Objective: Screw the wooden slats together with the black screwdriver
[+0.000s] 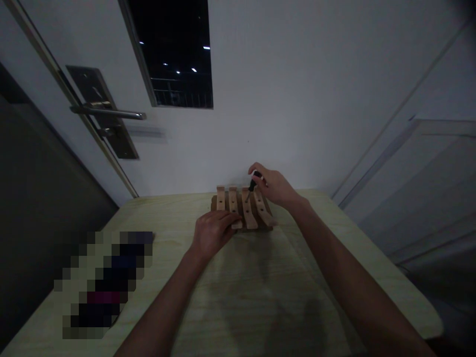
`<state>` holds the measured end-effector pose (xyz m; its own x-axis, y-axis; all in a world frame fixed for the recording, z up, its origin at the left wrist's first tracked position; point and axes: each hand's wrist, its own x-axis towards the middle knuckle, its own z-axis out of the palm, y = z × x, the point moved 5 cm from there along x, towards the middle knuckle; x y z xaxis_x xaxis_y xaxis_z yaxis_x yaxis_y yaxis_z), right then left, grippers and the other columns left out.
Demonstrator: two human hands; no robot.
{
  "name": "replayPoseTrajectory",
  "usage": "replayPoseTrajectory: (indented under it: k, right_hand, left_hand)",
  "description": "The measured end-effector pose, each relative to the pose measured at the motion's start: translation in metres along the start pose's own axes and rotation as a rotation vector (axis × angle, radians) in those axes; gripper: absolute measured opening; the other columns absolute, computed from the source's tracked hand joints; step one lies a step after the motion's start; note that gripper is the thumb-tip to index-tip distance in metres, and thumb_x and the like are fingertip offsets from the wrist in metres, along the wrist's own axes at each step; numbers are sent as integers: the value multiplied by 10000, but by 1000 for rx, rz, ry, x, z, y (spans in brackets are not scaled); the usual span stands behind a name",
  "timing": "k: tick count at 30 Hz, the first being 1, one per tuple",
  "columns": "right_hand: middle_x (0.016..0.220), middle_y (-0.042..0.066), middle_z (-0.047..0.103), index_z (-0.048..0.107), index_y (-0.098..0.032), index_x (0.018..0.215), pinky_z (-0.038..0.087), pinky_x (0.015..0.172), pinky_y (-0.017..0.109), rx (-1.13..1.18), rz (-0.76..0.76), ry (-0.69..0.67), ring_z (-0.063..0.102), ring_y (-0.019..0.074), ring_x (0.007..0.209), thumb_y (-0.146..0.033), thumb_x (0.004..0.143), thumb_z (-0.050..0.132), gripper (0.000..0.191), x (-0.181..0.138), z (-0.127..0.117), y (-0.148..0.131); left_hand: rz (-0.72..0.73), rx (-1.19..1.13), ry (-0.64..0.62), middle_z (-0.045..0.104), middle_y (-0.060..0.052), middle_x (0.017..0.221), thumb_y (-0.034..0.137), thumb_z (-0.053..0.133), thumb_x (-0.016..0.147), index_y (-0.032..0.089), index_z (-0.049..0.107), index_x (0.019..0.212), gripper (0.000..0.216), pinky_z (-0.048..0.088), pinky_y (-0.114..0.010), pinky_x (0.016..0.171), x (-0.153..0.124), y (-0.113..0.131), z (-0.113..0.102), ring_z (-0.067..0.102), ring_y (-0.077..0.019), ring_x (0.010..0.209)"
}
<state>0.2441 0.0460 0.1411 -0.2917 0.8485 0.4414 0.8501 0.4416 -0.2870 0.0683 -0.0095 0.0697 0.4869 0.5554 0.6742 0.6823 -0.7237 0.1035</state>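
Observation:
A wooden rack (pixel 250 214) with several pale upturned hooks lies on the table against the white door. My right hand (pixel 273 186) grips a screwdriver (pixel 252 185) by its dark handle. The shaft points down, and its tip meets the third hook from the left, near a dark hole. My left hand (pixel 215 229) rests over the lower left part of the rack, fingers closed over the near ends of the left hooks. The dark backboard shows between the hooks. The hand hides the lower left of the rack.
The pale wood-grain table (pixel 178 208) has a rounded right corner. A blurred-out dark object (pixel 115 277) lies at its left. Behind stands a white door (pixel 282 89) with a metal lever handle (pixel 119 114) and a dark window (pixel 178 54). A panelled surface (pixel 439 183) rises at right.

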Motion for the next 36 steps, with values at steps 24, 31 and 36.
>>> replayPoseTrajectory:
  k: [24,31,36]
  right_hand:
    - [883,93,687,648,-164,935,352,648,267,-287,52,-91,585,172,765,-255,873,541,154,28,-2,-27]
    - [911,129,683,655,-153,958,386,656,271,-331,84,-106,600,179,786,-338,930,469,264,26,3,-27]
    - [831,145,676,666,-136,937,436,654,276,-353,182,-23,625,197,786,-423,913,492,336,26,2,-21]
  left_hand:
    - [13,2,15,729,-13,878,214,597,780,244,687,915,164,526,-267,670,2,1,-3,674,-163,752]
    - [16,15,30,732,-8,875,212,630,742,244,685,905,175,526,-283,657,2,2,-4,677,-178,740]
    - [9,8,18,729,-12,876,212,635,750,250,685,931,192,526,-275,676,1,0,-2,680,-171,760]
